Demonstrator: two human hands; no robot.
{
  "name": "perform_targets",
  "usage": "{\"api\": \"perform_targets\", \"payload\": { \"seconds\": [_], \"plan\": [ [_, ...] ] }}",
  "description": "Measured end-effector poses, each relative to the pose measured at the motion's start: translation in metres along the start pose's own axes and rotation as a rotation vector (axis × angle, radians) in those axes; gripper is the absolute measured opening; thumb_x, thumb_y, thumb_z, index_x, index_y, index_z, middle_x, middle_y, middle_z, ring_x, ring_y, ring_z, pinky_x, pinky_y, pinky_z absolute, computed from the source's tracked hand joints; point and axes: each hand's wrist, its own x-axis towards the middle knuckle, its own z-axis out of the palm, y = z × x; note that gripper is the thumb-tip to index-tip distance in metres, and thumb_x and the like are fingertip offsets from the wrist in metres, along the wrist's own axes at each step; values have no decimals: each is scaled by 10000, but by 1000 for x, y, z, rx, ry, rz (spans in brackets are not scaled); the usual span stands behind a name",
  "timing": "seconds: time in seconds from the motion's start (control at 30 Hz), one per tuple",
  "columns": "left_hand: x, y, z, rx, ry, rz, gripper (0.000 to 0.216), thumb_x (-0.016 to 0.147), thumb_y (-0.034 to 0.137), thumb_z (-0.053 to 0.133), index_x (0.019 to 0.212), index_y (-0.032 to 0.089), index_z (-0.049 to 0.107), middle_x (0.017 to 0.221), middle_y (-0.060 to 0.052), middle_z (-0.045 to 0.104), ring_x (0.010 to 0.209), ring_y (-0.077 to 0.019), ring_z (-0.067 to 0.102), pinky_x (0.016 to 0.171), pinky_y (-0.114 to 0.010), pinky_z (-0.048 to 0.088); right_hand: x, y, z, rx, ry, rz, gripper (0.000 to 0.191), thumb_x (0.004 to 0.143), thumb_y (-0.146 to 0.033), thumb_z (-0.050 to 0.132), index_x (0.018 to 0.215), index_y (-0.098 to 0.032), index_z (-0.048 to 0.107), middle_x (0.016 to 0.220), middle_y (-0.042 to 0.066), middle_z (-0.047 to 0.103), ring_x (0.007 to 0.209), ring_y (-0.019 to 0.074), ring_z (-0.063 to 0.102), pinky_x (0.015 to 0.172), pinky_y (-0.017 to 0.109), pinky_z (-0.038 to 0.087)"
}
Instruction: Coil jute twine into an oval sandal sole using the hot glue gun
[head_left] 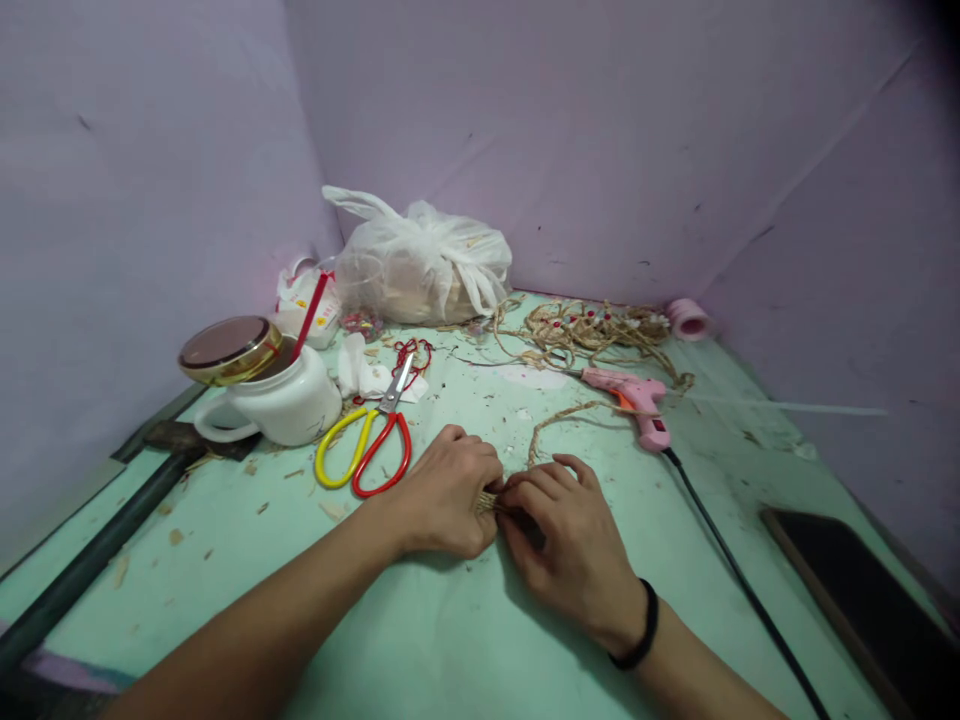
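Observation:
Both hands rest together on the pale green table [420, 640]. My left hand [446, 492] is curled shut, its fingers pinching a small wound piece of jute twine [487, 501]. My right hand [566, 545], with a black band at the wrist, is also closed on that twine piece from the other side. A loose strand of the twine [553, 420] runs from between the hands up towards the pink glue gun [634, 400]. Most of the wound piece is hidden under the fingers.
Yellow and red scissors [367, 450] lie left of the hands. Behind them stand a white mug with a gold lid [262, 385], a hammer [97, 545], a white plastic bag [424, 262], a tangle of twine [585, 335] and pink tape [688, 318]. A dark tablet [862, 590] lies right.

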Motion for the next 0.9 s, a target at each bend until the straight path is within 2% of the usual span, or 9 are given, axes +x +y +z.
{"api": "perform_targets", "payload": {
  "seconds": [0.13,0.2,0.27,0.37,0.57,0.67,0.73,0.8,0.9],
  "plan": [
    [-7,7,-13,96,30,47,157,561,179,549,713,169,585,730,-36,624,744,-185,546,873,-394,356,-1,16,-23,165,232,153,232,702,-315,689,883,-205,595,957,83,658,924,267,568,849,433,397],
    [-10,11,-22,172,90,92,147,590,157,537,727,168,587,766,-44,630,784,-191,544,953,-425,312,0,26,-35,388,392,408,233,694,-360,700,836,-215,584,920,63,636,904,244,566,858,404,410],
    [-13,14,-30,245,142,141,142,623,145,529,749,164,592,805,-53,637,819,-200,541,1009,-463,258,3,31,-44,665,436,653,274,667,-410,713,783,-214,562,839,35,602,816,211,566,795,369,446],
    [-16,16,-41,300,219,196,150,649,127,525,780,161,589,822,-55,636,819,-199,536,1029,-489,245,7,28,-47,963,292,780,364,626,-460,733,808,-187,577,811,43,604,738,196,592,662,339,497],
    [-19,20,-41,277,383,323,175,707,134,539,865,182,595,843,-44,643,855,-211,537,1029,-519,264,9,4,-37,1446,-90,709,433,563,-356,813,904,-143,649,837,59,669,753,175,629,663,295,516],
    [-16,20,-31,270,423,351,282,712,84,537,968,177,612,926,-70,652,933,-238,540,1035,-549,234,9,3,-29,1582,-85,720,345,497,-240,846,761,-123,657,703,11,639,605,107,558,598,237,481],
    [-14,21,-23,206,451,288,443,701,73,562,1129,189,579,1122,-113,607,1078,-287,497,1038,-571,217,10,5,-23,1584,3,747,300,486,-211,843,684,-132,631,638,-22,600,555,83,512,599,232,472],
    [-12,22,-13,-31,536,135,646,677,115,626,1294,216,463,1308,-142,484,1186,-323,430,1028,-556,261,11,9,-18,1577,91,763,286,503,-212,833,672,-148,611,637,-38,586,556,75,501,622,230,470],
    [-7,26,4,-751,730,-289,776,659,248,714,1353,231,367,1292,-143,473,1045,-268,541,872,-428,454,12,10,-13,1554,192,762,300,530,-239,827,721,-167,607,635,-55,575,534,62,476,564,194,427]
  ]
}}
